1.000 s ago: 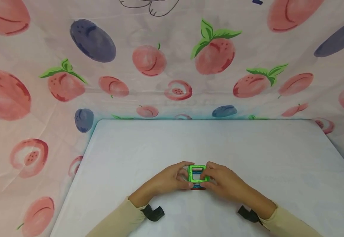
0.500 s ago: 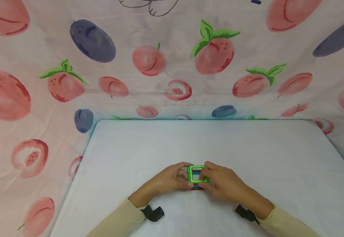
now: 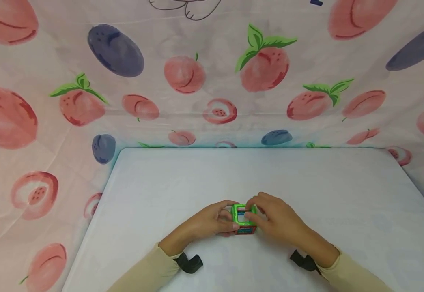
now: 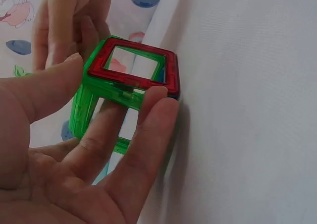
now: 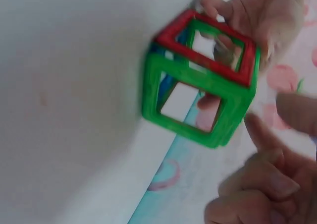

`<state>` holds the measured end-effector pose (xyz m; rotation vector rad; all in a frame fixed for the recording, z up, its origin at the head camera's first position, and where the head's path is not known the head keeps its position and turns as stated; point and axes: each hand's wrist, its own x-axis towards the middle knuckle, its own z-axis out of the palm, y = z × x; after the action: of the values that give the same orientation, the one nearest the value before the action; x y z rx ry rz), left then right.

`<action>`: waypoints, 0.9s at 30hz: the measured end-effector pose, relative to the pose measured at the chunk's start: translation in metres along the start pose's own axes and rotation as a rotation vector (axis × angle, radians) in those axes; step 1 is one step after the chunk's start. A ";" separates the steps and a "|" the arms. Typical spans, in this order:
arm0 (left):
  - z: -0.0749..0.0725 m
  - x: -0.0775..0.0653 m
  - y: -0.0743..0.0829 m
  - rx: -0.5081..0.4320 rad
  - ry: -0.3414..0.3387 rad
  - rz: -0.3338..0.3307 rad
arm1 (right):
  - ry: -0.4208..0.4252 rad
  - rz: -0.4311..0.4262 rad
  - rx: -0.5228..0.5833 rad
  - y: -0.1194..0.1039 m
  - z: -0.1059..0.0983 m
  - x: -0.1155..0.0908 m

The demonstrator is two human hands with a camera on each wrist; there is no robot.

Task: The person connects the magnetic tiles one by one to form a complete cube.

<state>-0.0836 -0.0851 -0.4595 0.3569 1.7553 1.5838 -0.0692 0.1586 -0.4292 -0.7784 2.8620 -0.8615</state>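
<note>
A small hollow cube of magnetic tiles (image 3: pixel 246 231) stands on the white table, with a green square frame (image 3: pixel 235 215) on top and a red frame facing the person. My left hand (image 3: pixel 209 221) grips it from the left, thumb on the green top edge and fingertips at the red frame (image 4: pixel 172 75). Over the cube's right side is my right hand (image 3: pixel 279 221), its index fingertip right at the green corner. In the right wrist view the right thumb (image 5: pixel 297 112) stands apart from the cube and the other fingers curl loosely. Blue shows on the cube's lower part.
The white tabletop (image 3: pixel 182 174) reaches back to a fruit-print cloth (image 3: pixel 153 81) hung behind and at the sides. Black straps (image 3: pixel 190 263) sit on both wrists, at the ends of beige sleeves (image 3: pixel 147 267).
My right hand has risen a little, its fingers moving from the cube's right side to above it. More of the red front now shows. The left hand stays put.
</note>
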 end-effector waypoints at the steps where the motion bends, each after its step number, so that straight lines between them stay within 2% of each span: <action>1: 0.000 0.000 0.001 0.012 0.004 0.000 | 0.016 0.022 0.034 0.003 -0.002 0.004; 4: -0.001 -0.001 0.002 0.019 0.007 -0.003 | -0.006 0.074 0.118 0.013 -0.005 0.017; 10: 0.002 -0.001 0.002 -0.076 0.001 -0.015 | -0.259 0.187 0.252 0.029 -0.005 0.038; 14: 0.005 -0.001 0.003 -0.134 -0.005 -0.018 | -0.358 0.283 0.342 0.029 -0.006 0.047; 20: 0.007 -0.001 0.003 -0.171 -0.006 -0.018 | -0.441 0.332 0.449 0.027 -0.009 0.049; 27: 0.006 0.002 0.000 -0.162 -0.018 -0.010 | -0.501 0.360 0.537 0.032 -0.009 0.051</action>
<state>-0.0807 -0.0794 -0.4599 0.2825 1.6004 1.6967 -0.1298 0.1610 -0.4339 -0.3342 2.0958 -1.1105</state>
